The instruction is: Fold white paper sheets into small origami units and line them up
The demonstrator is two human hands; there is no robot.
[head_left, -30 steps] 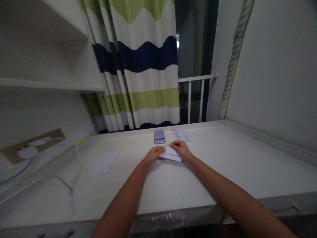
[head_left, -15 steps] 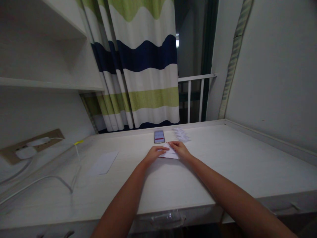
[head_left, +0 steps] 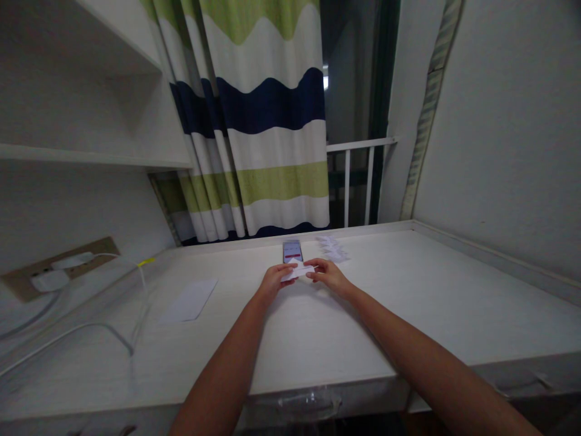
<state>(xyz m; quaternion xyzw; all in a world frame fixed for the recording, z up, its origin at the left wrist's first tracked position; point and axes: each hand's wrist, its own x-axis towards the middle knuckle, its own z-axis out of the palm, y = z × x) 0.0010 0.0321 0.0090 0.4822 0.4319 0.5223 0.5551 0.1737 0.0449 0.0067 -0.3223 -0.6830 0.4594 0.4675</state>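
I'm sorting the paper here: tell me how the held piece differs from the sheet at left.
The held paper is folded; the loose sheet looks flat. The held paper is between the left hand and right hand; the loose sheet lies untouched on the desk. Both look white.

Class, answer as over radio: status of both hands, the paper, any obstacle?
Left hand: gripping folded white paper, left end. Right hand: pinching right end. Smartphone lying just beyond, possible obstacle.
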